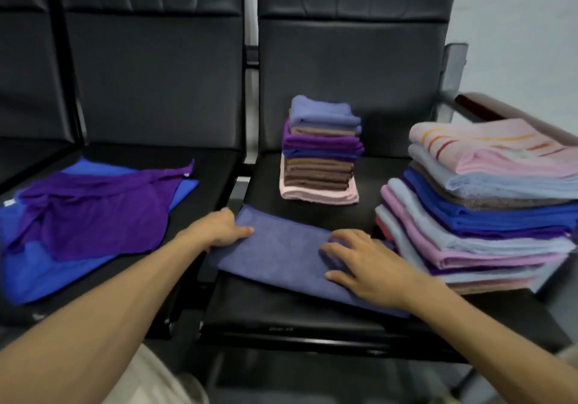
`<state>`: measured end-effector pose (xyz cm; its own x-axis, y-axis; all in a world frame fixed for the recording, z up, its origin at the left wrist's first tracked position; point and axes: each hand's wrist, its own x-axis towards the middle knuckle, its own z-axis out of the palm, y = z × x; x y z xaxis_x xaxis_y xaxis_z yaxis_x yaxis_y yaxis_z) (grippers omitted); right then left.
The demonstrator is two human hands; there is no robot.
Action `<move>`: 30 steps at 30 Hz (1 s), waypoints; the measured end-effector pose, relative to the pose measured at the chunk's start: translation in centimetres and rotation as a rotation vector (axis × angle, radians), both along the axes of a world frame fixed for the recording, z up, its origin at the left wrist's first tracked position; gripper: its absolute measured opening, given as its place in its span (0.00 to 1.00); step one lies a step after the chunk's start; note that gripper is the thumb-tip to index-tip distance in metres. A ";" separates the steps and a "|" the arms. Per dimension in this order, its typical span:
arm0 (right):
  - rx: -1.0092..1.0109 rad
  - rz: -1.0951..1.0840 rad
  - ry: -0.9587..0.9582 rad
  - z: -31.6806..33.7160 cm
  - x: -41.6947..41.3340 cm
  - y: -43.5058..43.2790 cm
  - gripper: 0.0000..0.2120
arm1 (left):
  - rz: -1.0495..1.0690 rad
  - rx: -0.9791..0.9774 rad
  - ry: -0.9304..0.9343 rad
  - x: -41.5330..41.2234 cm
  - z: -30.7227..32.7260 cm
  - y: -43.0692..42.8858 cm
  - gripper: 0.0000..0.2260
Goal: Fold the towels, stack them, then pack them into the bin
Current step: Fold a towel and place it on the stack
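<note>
A: Head view. Where does the towel in work lie?
B: The slate-blue towel [281, 256] lies folded into a strip across the front of the black seat [281, 313]. The left hand [219, 228] grips its left end, thumb on top. The right hand [366, 266] presses flat on it, fingers spread.
A: Other stock?
B: A small folded stack [322, 150] sits behind it, and a tall towel pile [469, 209] just beside it on the right. A loose purple towel [93, 212] lies over a blue towel [37, 266] on the left seat [212, 166].

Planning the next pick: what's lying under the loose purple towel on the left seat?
Bright blue cloth lies spread under the purple towel, showing around its edges. Whether it is one towel or several cannot be seen; the middle is covered.
</note>
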<state>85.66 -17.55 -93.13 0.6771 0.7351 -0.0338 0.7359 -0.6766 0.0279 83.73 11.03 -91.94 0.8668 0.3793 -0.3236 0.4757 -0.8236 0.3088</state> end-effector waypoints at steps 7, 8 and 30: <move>-0.073 -0.023 0.283 -1.2 0.7 1.6 0.32 | 0.041 -0.253 -0.104 -2.0 1.8 0.9 0.06; -0.054 -0.016 0.281 -1.4 0.4 2.0 0.32 | 0.069 -0.365 -0.127 -2.4 2.3 1.0 0.04; 0.856 -0.608 0.799 -2.7 2.3 -0.3 0.14 | -0.054 -0.706 -0.109 0.1 1.8 -13.6 0.03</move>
<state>87.95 -17.87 -95.88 0.9155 0.3114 -0.2548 -0.0755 -0.4890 -0.8690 83.79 -2.54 -90.14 0.9199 0.0670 -0.3863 0.3758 -0.4314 0.8201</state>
